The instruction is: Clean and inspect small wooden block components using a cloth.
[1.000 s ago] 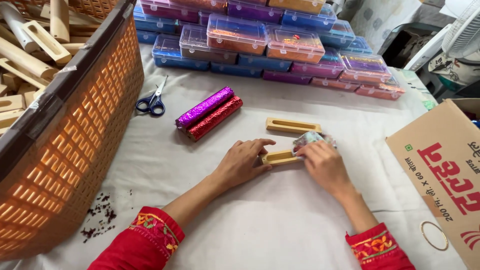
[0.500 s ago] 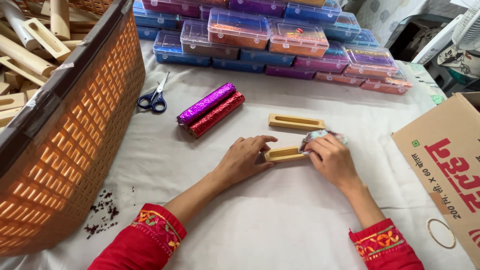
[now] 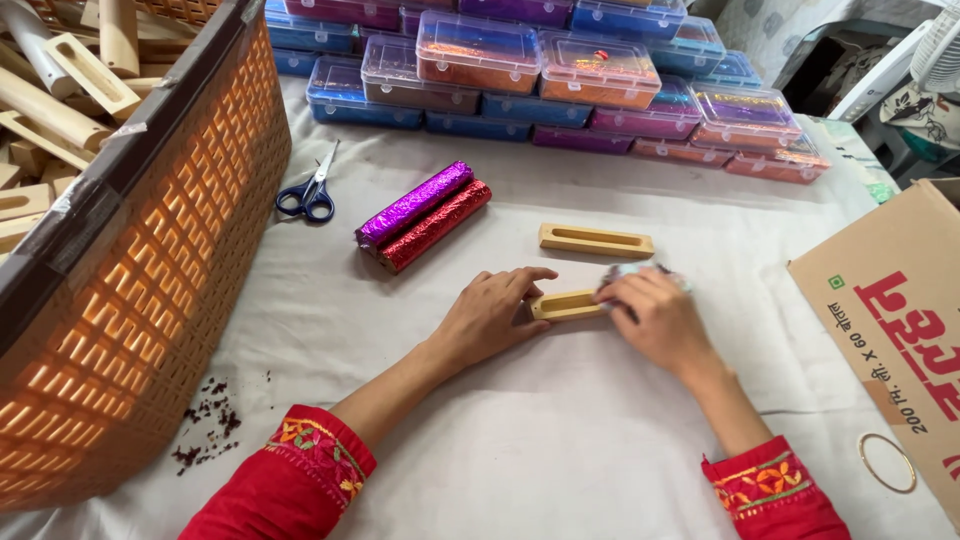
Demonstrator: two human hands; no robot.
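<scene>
Pale wood showed between the two hands: a short slotted wooden block [image 3: 566, 305] lay flat on the white cloth of the tabletop [image 3: 560, 440], near its middle. The left hand [image 3: 492, 318] rested palm down at the block's left end, its fingers curled lightly around that end and pinning it to the cloth. The right hand [image 3: 655, 318] covered the block's right end, closed loosely over a crumpled bit of silvery foil [image 3: 622, 272] that peeped out above the knuckles; how firmly it gripped the foil could not be told. Both wrists came out of red sleeves with embroidered cuffs.

A second slotted wooden block [image 3: 596, 240] lay just behind the first, apart from both hands. To its left sat two foil-wrapped rolls side by side and touching, the purple roll [image 3: 414, 203] behind the red roll [image 3: 434, 225]. Blue-handled scissors [image 3: 310, 192] lay farther left, near an orange plastic basket [image 3: 150, 290] filled with more wooden pieces. Stacked clear-lidded plastic boxes [image 3: 560, 70] lined the far edge of the tabletop. A cardboard box [image 3: 890, 330] stood at the right, with a thin ring [image 3: 886, 462] resting on it. Dark crumbs [image 3: 208, 420] were scattered by the basket's foot.
</scene>
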